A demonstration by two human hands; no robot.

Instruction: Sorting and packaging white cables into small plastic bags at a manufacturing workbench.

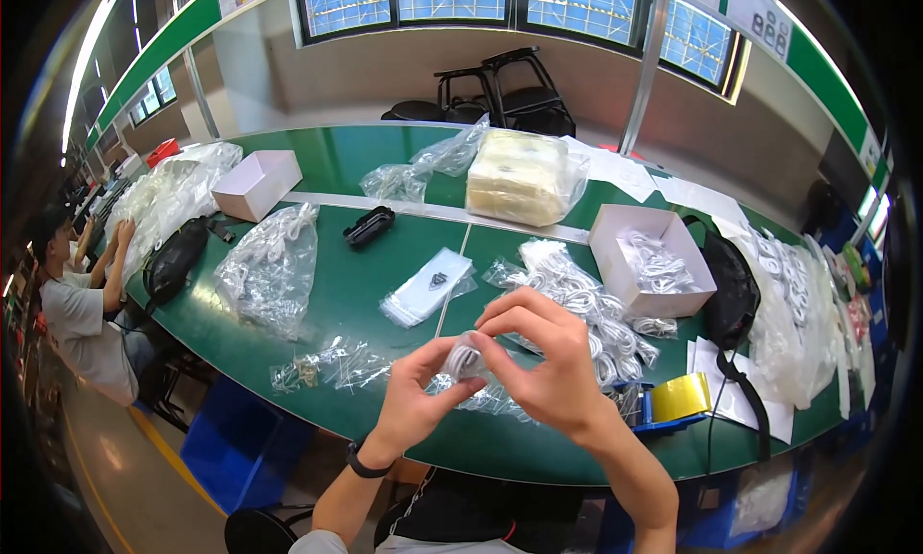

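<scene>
Between my two hands, above the near edge of the green table (404,251), is a small coiled white cable (465,360). My left hand (420,396) pinches it from the left with thumb and fingers. From the right, the thumb and fingers of my right hand (540,362) close on its upper side. Whether the coil sits in a clear bag is hard to make out. Just beyond my right hand lies a heap of bagged white cables (608,314). A stack of flat clear bags (423,290) rests beyond my left hand.
An open box of cables (625,290) stands at the right, near a yellow tape roll in a blue dispenser (676,400). Wire ties (336,364) and a bulging plastic bag (272,266) lie left. A wrapped yellowish stack (522,179) stands far. A co-worker (82,299) sits far left.
</scene>
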